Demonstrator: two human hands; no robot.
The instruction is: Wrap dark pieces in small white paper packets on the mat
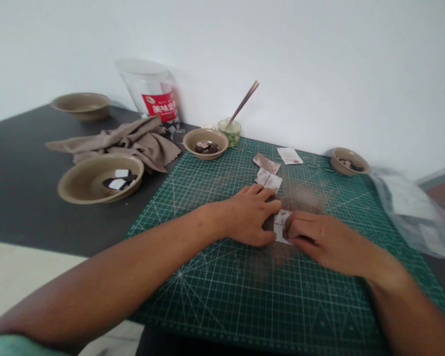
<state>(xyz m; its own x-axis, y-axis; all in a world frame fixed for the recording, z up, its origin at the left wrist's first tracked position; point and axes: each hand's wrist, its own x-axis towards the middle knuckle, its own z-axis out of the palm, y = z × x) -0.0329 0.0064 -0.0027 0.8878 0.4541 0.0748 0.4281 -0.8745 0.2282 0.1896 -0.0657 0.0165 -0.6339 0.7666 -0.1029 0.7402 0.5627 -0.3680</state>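
A small whitish square sheet [281, 221] with brown smudges lies on the green cutting mat [215, 277]. My left hand [250, 215] rests at its left side, fingers apart, with thumb and fingertips at the sheet's edge. Over the sheet's right part, my right hand [315, 237] is closed in a pinch; a bit of something dark shows at its fingertips, too hidden to name. Just beyond my left fingers lie another smudged white sheet [269, 179], a brownish sheet [266, 163] and a cleaner white sheet [289, 155]. Brown dust covers the mat around both hands.
Left are a bowl [83, 185] with dark and white pieces, a crumpled brown cloth [129, 141], another bowl [83, 106] and a clear jar [148, 91]. Behind stand a bowl of dark pieces [206, 136] and a cup [230, 132] with sticks. Right: a small bowl [350, 160], plastic bag [411, 210].
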